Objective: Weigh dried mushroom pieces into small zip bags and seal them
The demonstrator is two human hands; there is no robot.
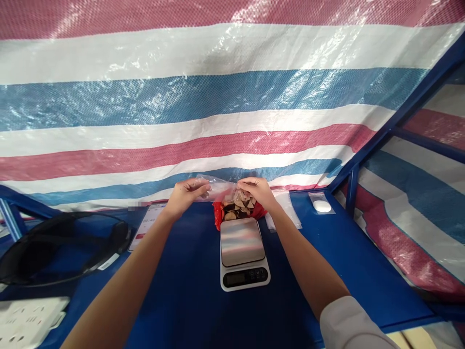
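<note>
A clear plastic bag (pixel 217 187) stretches between my two hands, above the far side of the table. My left hand (pixel 189 194) pinches its left end, thumb and fingers closed on the film. At the other end my right hand (pixel 257 190) grips the bag with its fingertips. Just below lies an open red bag (pixel 218 213) filled with pale and dark brown dried slices (pixel 238 207); what they are I cannot tell. Nearer to me stands a white kitchen scale (pixel 242 242) with a bare reflective plate and a dark display.
Flat clear bags (pixel 286 211) lie right of the red bag. Farther right, a white rounded object (pixel 321 206) rests on a small clear bag. At left are a phone (pixel 148 223), a black headset (pixel 65 247) and a white power strip (pixel 32 320). Striped sheeting (pixel 203 97) hangs behind the blue table (pixel 189 291).
</note>
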